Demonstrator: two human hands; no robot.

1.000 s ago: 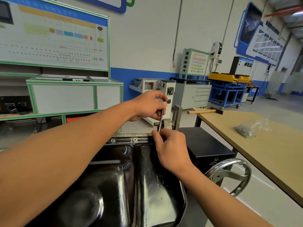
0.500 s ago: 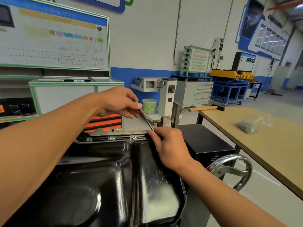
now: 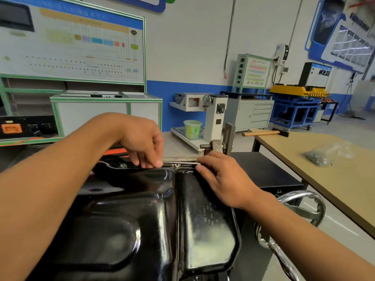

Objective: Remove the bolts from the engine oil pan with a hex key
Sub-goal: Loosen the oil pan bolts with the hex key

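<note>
The left hand pinches one end of the hex key, which lies level along the far flange of the black oil pan. The right hand pinches the other end, its tip seemingly hidden under the fingers. A bolt sits just below the key.

Two arms in the head view, both bare from frame edge to wrist. Left forearm takes up most of the lower left and looks oversized, being close to the wide-angle lens. Right forearm enters from the lower right and reads slimmer. Left hand bare, with short, trimmed nails on the fingertips. Right hand bare, with knuckle ridges and tendon lines visible across its back. Whatever is worn higher up is out of frame
</note>
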